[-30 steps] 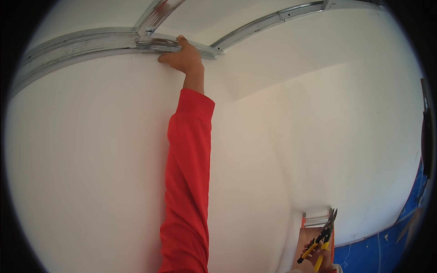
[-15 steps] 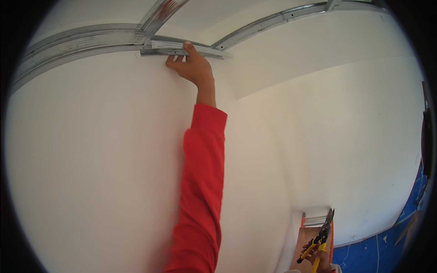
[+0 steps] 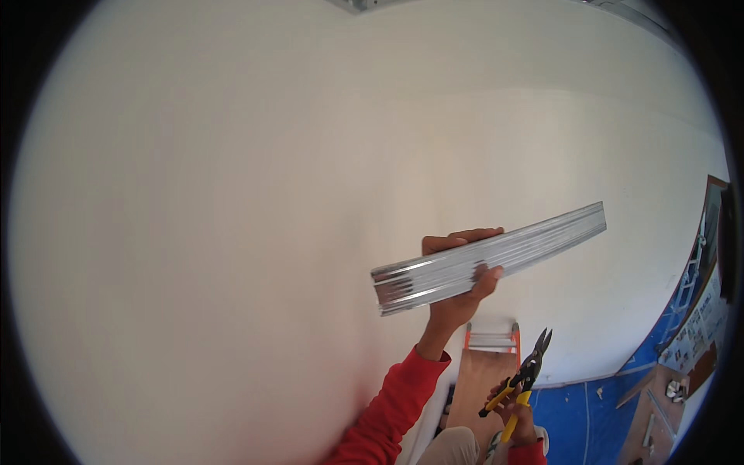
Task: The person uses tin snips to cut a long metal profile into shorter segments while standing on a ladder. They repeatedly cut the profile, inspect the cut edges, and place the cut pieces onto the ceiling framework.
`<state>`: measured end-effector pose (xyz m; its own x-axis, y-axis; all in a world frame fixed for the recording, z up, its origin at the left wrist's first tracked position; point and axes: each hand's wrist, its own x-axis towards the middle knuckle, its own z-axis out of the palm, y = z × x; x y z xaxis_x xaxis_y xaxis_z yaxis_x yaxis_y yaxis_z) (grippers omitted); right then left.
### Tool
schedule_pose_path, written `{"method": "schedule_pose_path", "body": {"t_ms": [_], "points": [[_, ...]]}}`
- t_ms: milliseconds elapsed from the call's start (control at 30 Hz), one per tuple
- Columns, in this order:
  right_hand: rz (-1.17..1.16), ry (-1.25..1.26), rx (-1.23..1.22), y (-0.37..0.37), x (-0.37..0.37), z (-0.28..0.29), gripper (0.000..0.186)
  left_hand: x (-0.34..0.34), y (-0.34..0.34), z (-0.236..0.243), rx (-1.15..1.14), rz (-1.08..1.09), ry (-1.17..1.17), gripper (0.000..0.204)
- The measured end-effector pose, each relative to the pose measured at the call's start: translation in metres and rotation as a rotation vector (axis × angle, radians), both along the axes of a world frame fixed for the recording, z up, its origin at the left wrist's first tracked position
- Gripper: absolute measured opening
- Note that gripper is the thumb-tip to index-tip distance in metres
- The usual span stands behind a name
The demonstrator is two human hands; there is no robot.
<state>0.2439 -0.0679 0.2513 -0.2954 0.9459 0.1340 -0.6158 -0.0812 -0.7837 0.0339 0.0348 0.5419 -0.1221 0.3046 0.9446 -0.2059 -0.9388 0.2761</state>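
A short length of ribbed metal channel [image 3: 542,239] is held out in front of the pale wall, its right end tilted up. My left hand [image 3: 457,302] grips it near the middle, thumb on the near face and fingers over the upper edge. Lower down, my right hand [image 3: 518,411] is closed round the yellow handles of a pair of tin snips [image 3: 528,372]. The snips point upward, and their dark blades look slightly parted. They are apart from the channel.
An orange-railed ladder [image 3: 517,337] with a brown board [image 3: 477,387] stands below, near my knee [image 3: 449,447]. Blue sheeting [image 3: 573,418] covers the floor. A wooden surface [image 3: 647,415] with scraps is at lower right. Metal ceiling framing [image 3: 358,5] shows at the top edge.
My left hand has brought the metal channel down and right, away from the ceiling framing. The view has tilted downward. My right hand still holds the tin snips.
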Motion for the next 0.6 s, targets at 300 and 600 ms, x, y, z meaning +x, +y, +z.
{"method": "schedule_pose_path", "body": {"t_ms": [300,600], "points": [[0.008,-0.11,0.006,-0.005,0.0,0.031,0.081,0.005,0.016,-0.068,-0.226,0.004,-0.196,0.066],[0.272,-0.176,0.028,-0.002,0.008,0.069,0.09,0.039,0.048,-0.111,-0.569,0.184,-0.373,0.059]]}}
